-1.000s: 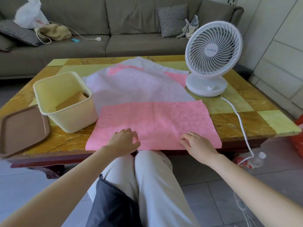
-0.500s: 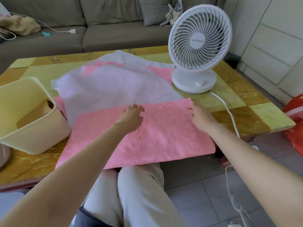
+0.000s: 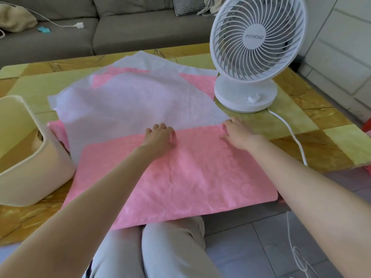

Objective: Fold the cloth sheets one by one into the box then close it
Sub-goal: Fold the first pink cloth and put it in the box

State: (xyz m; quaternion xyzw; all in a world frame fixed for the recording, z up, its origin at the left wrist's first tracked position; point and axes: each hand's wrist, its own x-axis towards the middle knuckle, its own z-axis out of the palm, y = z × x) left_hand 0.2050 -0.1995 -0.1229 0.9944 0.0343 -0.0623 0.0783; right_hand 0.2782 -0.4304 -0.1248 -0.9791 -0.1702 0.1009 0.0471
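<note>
On table [image 3: 331,141], head view: pink cloth sheet [image 3: 180,177] spread flat, near edge overhanging, lying over white sheet [image 3: 130,105]. Left hand [image 3: 159,137] at pink sheet's far edge, fingers bent down; pinching or only touching, cannot tell. Right hand [image 3: 239,135] rests on far right corner, fingers loosely straight. Cream box [image 3: 30,173] at left, lid off, just beside pink sheet. Fan [image 3: 259,49] beyond right hand.

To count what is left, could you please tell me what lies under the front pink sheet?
A white sheet runs under the far edge of the front pink sheet; anything else beneath is covered.
</note>
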